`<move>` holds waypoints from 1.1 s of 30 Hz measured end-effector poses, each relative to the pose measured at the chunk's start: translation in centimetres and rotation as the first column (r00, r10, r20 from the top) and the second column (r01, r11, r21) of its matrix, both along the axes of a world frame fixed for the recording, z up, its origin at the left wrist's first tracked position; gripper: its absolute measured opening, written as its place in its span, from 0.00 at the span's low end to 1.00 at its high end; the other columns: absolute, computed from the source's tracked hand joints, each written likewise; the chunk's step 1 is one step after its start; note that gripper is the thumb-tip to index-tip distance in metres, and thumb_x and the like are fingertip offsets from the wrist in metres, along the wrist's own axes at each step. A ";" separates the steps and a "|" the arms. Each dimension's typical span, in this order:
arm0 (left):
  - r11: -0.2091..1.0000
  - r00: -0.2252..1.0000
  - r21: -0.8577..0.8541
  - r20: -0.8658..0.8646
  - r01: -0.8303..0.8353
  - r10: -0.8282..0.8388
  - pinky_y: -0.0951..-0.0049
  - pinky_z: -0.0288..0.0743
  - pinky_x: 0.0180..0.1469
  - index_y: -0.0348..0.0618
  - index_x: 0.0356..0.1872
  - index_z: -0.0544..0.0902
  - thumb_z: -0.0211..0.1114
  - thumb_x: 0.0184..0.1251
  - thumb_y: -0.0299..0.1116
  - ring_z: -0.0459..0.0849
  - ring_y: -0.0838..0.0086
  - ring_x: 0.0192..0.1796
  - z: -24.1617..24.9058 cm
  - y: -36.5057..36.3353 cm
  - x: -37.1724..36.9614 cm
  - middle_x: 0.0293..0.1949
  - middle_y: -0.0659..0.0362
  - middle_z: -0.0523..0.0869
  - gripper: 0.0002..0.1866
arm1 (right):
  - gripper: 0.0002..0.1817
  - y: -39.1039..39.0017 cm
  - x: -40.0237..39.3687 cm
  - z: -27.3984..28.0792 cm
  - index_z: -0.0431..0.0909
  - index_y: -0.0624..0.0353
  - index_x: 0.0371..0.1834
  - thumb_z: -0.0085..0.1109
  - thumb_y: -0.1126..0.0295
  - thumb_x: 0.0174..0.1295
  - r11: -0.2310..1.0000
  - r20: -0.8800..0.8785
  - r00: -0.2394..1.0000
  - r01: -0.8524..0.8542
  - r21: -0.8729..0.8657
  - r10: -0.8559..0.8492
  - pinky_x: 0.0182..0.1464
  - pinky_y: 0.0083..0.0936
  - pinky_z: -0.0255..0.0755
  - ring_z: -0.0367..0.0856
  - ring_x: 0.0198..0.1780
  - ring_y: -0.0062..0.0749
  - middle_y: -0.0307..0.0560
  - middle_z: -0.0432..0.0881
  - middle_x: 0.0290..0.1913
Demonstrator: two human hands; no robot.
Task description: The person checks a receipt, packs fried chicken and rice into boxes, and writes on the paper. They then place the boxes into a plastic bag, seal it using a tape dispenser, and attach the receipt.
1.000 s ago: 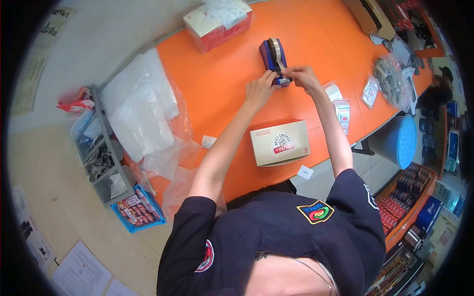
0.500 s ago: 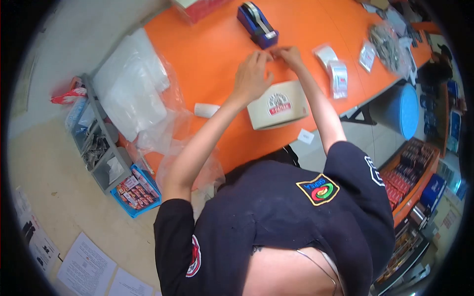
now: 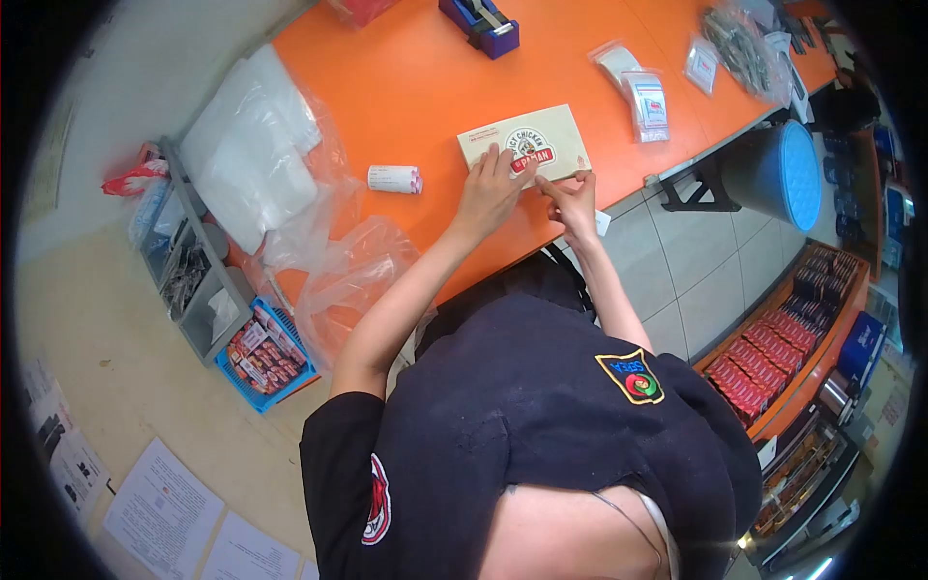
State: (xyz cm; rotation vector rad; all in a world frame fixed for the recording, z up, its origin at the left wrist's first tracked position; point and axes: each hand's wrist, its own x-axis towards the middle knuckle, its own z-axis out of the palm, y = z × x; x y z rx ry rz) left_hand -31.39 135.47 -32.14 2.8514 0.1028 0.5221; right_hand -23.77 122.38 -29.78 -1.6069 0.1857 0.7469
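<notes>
A cream cardboard box (image 3: 570,126) with a red and black printed logo lies near the front edge of the orange table (image 3: 406,116). My left hand (image 3: 491,198) rests on the left front part of its top, fingers apart and stretched out. At the front edge of the box, my right hand (image 3: 570,203) has its fingers bent and closed on the cardboard. Any small piece between the fingertips is too small to make out. Left of the box lies a white roll (image 3: 394,179). Behind it stands a blue tape dispenser (image 3: 493,34).
Clear plastic bags (image 3: 256,155) cover the table's left end. Small packets (image 3: 646,104) lie at the right, with bagged items (image 3: 739,53) farther back. A grey organiser (image 3: 208,290) and blue basket (image 3: 266,358) are at the left. A blue bin (image 3: 797,174) stands beyond the right edge.
Both hands have moved from near the tape dispenser toward me, onto the front of the box. The box now sits turned, with its printed top more visible. The view has shifted slightly.
</notes>
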 end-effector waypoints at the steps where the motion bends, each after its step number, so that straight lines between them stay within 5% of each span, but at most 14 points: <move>1: 0.999 0.999 0.037 0.033 0.011 -0.012 0.61 0.72 0.48 0.55 0.50 0.76 0.64 0.48 0.34 0.73 0.53 0.53 -0.1 0.0 -0.1 0.46 0.51 0.75 0.23 | 0.31 0.1 -0.4 -1.1 0.50 0.56 0.43 0.68 0.72 0.48 1.000 -0.001 1.000 0.006 0.004 -0.006 0.14 0.12 0.57 0.67 0.13 0.20 0.49 0.78 0.23; 6: 0.997 1.000 0.071 0.021 0.014 -0.016 0.62 0.74 0.47 0.62 0.49 0.77 0.63 0.52 0.35 0.74 0.52 0.52 -0.5 -0.1 0.0 0.45 0.51 0.75 0.20 | 0.30 -0.1 -1.6 -3.3 0.50 0.58 0.40 0.68 0.66 0.50 0.985 0.446 0.895 0.068 -0.158 0.010 0.19 0.19 0.63 0.70 0.18 0.25 0.45 0.76 0.23; 9: 0.999 1.000 0.037 0.023 0.020 -0.021 0.64 0.75 0.46 0.59 0.50 0.77 0.64 0.51 0.35 0.74 0.54 0.52 -0.1 0.1 0.0 0.44 0.52 0.75 0.21 | 0.28 -0.8 -1.3 -6.0 0.56 0.57 0.38 0.70 0.62 0.47 0.909 0.742 0.641 0.164 -0.382 0.196 0.27 0.26 0.67 0.73 0.27 0.31 0.43 0.73 0.27; 11: 1.000 1.000 0.016 0.010 -0.003 0.003 0.64 0.75 0.45 0.56 0.51 0.76 0.64 0.51 0.34 0.75 0.56 0.51 0.9 0.2 -0.3 0.43 0.53 0.74 0.22 | 0.24 -0.9 -0.1 -9.9 0.62 0.54 0.35 0.70 0.61 0.44 0.985 0.972 0.179 0.054 -0.163 0.151 0.32 0.31 0.65 0.72 0.30 0.37 0.44 0.72 0.31; 14: 0.937 0.953 -0.312 -0.295 -0.158 0.063 0.61 0.74 0.43 0.42 0.49 0.73 0.64 0.50 0.30 0.76 0.61 0.48 3.6 0.8 -0.8 0.42 0.53 0.75 0.22 | 0.09 -2.6 0.2 -9.3 0.73 0.52 0.30 0.62 0.73 0.47 0.874 0.874 -0.013 0.022 -0.486 0.486 0.43 0.37 0.57 0.70 0.40 0.41 0.46 0.72 0.33; 16: 0.889 0.968 -0.419 -0.233 -0.184 0.091 0.61 0.73 0.45 0.42 0.49 0.73 0.63 0.51 0.29 0.75 0.60 0.48 8.8 1.5 -3.5 0.42 0.53 0.75 0.21 | 0.11 -2.4 1.3 -9.4 0.74 0.50 0.34 0.60 0.72 0.45 0.956 0.955 -0.044 -0.009 -0.293 0.292 0.46 0.40 0.54 0.69 0.42 0.39 0.45 0.72 0.36; 19: 0.830 0.951 -0.500 0.037 -0.248 0.307 0.63 0.70 0.48 0.41 0.44 0.74 0.63 0.52 0.30 0.75 0.61 0.47 17.0 1.0 -9.8 0.40 0.55 0.75 0.17 | 0.39 0.2 3.8 -2.6 0.63 0.43 0.58 0.68 0.65 0.36 0.751 0.799 -0.122 -0.283 -0.597 0.589 0.56 0.48 0.47 0.52 0.62 0.47 0.52 0.59 0.58; 22: 0.571 0.542 -0.459 0.209 -0.681 0.814 0.58 0.63 0.53 0.38 0.47 0.72 0.68 0.49 0.36 0.69 0.59 0.52 17.9 0.1 -18.3 0.42 0.53 0.73 0.24 | 0.52 5.1 5.2 2.6 0.57 0.40 0.64 0.72 0.62 0.27 0.458 0.563 -0.319 -0.349 -0.818 0.762 0.62 0.56 0.39 0.54 0.62 0.50 0.53 0.56 0.62; 24: 0.198 0.121 -0.320 0.244 -0.927 0.962 0.53 0.59 0.55 0.34 0.51 0.68 0.70 0.49 0.39 0.64 0.58 0.56 14.5 -2.4 -24.3 0.45 0.50 0.71 0.31 | 0.58 7.2 6.0 2.5 0.53 0.42 0.67 0.72 0.64 0.22 0.173 0.318 -0.475 -0.324 -0.930 0.821 0.66 0.60 0.34 0.56 0.61 0.52 0.54 0.57 0.60; 25: -0.040 -0.108 -0.281 0.230 -0.959 0.967 0.51 0.58 0.56 0.31 0.52 0.65 0.70 0.50 0.41 0.62 0.57 0.57 11.9 -4.0 -26.7 0.47 0.48 0.70 0.33 | 0.58 7.9 6.4 2.5 0.53 0.42 0.67 0.72 0.64 0.22 0.166 0.318 -0.500 -0.325 -0.931 0.806 0.66 0.60 0.34 0.56 0.61 0.52 0.54 0.57 0.60; 26: -0.071 -0.140 -0.285 0.231 -0.956 0.963 0.51 0.58 0.56 0.31 0.52 0.65 0.70 0.50 0.41 0.62 0.57 0.57 10.4 -5.3 -27.9 0.47 0.48 0.70 0.33 | 0.57 8.5 6.8 2.3 0.53 0.43 0.66 0.71 0.65 0.22 0.145 0.337 -0.507 -0.379 -0.914 0.794 0.64 0.60 0.37 0.57 0.60 0.52 0.54 0.59 0.59; 28: -0.555 -0.544 -0.084 -0.128 -0.827 0.830 0.55 0.66 0.50 0.28 0.53 0.62 0.69 0.52 0.41 0.70 0.59 0.50 8.1 -7.6 -29.7 0.45 0.46 0.71 0.35 | 0.56 9.5 6.4 3.1 0.53 0.48 0.66 0.69 0.68 0.21 0.129 0.391 -0.539 -0.459 -0.879 0.746 0.62 0.54 0.45 0.59 0.58 0.52 0.53 0.63 0.54; 31: -0.378 -0.286 -0.619 -0.247 -0.688 0.926 0.69 0.74 0.35 0.29 0.50 0.66 0.65 0.57 0.39 0.77 0.67 0.33 5.1 -9.1 -32.1 0.37 0.50 0.76 0.28 | 0.56 10.6 3.2 8.8 0.54 0.51 0.66 0.69 0.69 0.22 0.101 0.467 -0.523 -0.583 -0.806 0.713 0.62 0.48 0.48 0.59 0.57 0.52 0.54 0.63 0.54; 33: -0.368 -0.254 -0.736 -0.268 -0.568 0.929 0.75 0.70 0.27 0.29 0.48 0.69 0.63 0.59 0.37 0.74 0.73 0.26 6.8 -7.9 -31.4 0.32 0.54 0.76 0.23 | 0.57 11.1 -0.1 13.7 0.52 0.58 0.66 0.73 0.66 0.24 0.034 0.602 -0.403 -0.812 -0.583 0.690 0.63 0.43 0.49 0.58 0.61 0.50 0.55 0.60 0.59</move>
